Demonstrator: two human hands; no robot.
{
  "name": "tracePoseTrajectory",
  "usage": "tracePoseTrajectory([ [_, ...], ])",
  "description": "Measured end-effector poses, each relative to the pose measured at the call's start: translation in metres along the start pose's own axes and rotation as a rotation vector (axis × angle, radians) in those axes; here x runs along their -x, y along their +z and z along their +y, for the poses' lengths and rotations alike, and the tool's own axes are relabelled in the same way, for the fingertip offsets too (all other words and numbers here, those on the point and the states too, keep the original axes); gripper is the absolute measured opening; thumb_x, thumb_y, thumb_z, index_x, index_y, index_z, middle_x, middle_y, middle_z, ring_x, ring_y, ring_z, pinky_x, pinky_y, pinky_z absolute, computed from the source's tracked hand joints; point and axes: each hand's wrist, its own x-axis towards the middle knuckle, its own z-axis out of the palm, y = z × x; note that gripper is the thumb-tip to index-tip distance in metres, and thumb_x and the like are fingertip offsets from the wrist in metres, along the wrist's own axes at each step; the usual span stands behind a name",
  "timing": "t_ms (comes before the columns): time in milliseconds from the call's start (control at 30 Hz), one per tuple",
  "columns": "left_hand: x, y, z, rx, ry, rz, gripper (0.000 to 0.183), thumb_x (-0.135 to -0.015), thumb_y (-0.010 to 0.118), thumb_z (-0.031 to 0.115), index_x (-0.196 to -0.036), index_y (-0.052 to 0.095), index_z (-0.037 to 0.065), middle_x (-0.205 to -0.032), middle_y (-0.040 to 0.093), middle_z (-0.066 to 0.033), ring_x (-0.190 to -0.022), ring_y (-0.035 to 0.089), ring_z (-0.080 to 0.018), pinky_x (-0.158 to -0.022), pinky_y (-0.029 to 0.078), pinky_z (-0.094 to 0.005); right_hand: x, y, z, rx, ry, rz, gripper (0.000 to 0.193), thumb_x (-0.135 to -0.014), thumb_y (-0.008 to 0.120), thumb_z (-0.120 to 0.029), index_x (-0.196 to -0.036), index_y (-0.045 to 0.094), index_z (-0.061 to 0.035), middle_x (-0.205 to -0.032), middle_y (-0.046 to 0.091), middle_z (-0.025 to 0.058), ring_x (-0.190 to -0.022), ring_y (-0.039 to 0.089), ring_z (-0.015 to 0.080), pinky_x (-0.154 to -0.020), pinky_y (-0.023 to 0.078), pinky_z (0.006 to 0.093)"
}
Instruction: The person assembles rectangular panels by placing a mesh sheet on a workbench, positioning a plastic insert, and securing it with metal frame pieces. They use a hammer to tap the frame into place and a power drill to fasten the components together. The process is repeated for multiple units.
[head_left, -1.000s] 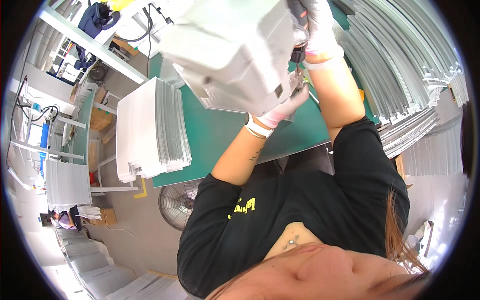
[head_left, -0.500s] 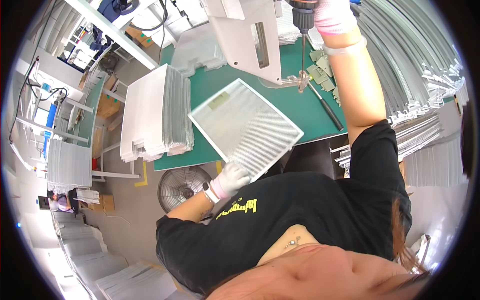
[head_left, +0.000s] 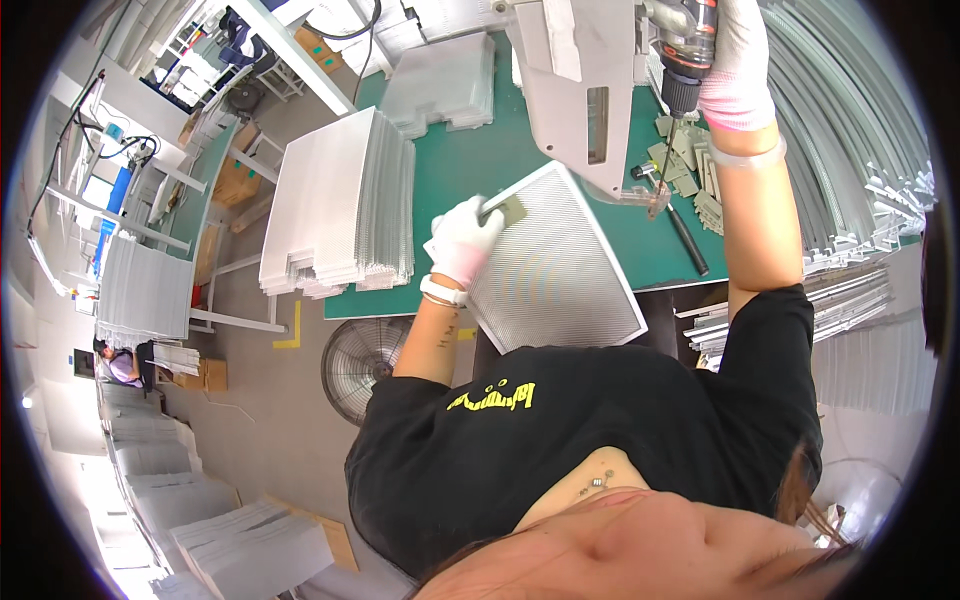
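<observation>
A flat mesh panel [head_left: 560, 270] with a white frame lies aslant at the near edge of the green table, partly overhanging it. My left hand [head_left: 468, 238], in a white glove with a pink cuff, is closed on the panel's left edge, near a small olive-green plate [head_left: 514, 209] at its corner. My right hand [head_left: 738, 65], gloved the same way, is wrapped round a power drill [head_left: 686, 55]. Its long bit points down to the clear tip of a pale grey stand arm [head_left: 570, 90], beside the panel's far right edge.
Stacked mesh panels [head_left: 335, 200] stand on the table's left, with another stack [head_left: 440, 80] behind. A hammer [head_left: 688, 240] and several olive-green plates [head_left: 683, 155] lie right of the stand. Long pale strips [head_left: 840, 120] are piled farther right. A floor fan [head_left: 362, 370] stands below the table.
My left hand has moved from the panel's near edge to its left edge by the olive-green plate. The panel has turned. The view has shifted, and my right hand still holds the drill.
</observation>
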Motion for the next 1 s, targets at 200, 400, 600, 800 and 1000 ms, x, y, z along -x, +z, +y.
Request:
tracePoseTrajectory([
  [200,0.049,-0.003,0.111,0.001,0.633,0.264,0.021,-0.071,0.078,0.027,-0.078,0.065,0.013,-0.07,0.059,-0.004,-0.069,0.06,-0.0263,-0.07,0.043,-0.042,0.007,0.007,0.004,0.0,-0.005,0.164,0.048,-0.107,0.054,-0.044,-0.138,0.054,-0.0072,-0.081,0.057,0.0039,-0.058,0.051,0.0111,-0.048,0.04,0.0192],
  [400,0.068,0.005,0.117,0.027,0.646,0.242,0.029,-0.068,0.079,0.032,-0.092,0.072,0.018,-0.067,0.061,0.0022,-0.06,0.059,-0.0219,-0.065,0.039,-0.0411,0.048,0.011,0.027,0.014,0.002,0.195,0.055,-0.105,0.053,-0.051,-0.141,0.053,-0.0087,-0.08,0.058,0.0053,-0.054,0.051,0.0121,-0.047,0.04,0.0216],
  [600,0.069,0.006,0.119,0.104,0.625,0.256,0.036,-0.069,0.08,0.034,-0.102,0.077,0.02,-0.064,0.062,0.0043,-0.054,0.058,-0.0211,-0.062,0.037,-0.0415,0.07,0.02,0.042,-0.065,-0.019,0.221,0.067,-0.104,0.055,-0.053,-0.151,0.041,-0.0077,-0.079,0.057,0.007,-0.054,0.052,0.0139,-0.049,0.042,0.0237],
  [800,0.069,0.006,0.115,0.046,0.606,0.23,0.034,-0.069,0.08,0.033,-0.099,0.077,0.018,-0.066,0.064,0.0028,-0.053,0.058,-0.0209,-0.061,0.038,-0.0407,0.069,0.015,0.047,-0.045,-0.026,0.173,0.061,-0.104,0.056,-0.05,-0.144,0.046,-0.0061,-0.082,0.059,0.0073,-0.057,0.054,0.0144,-0.051,0.044,0.0254],
  [1000,0.07,0.019,0.114,0.135,0.609,0.148,0.034,-0.071,0.081,0.031,-0.099,0.077,0.013,-0.072,0.06,-0.0005,-0.063,0.058,-0.0222,-0.062,0.044,-0.0386,0.085,0.003,0.069,-0.038,0.144,-0.187,0.057,-0.105,0.057,-0.044,-0.14,0.044,-0.0009,-0.087,0.061,0.0089,-0.061,0.056,0.0147,-0.058,0.049,0.0293],
])
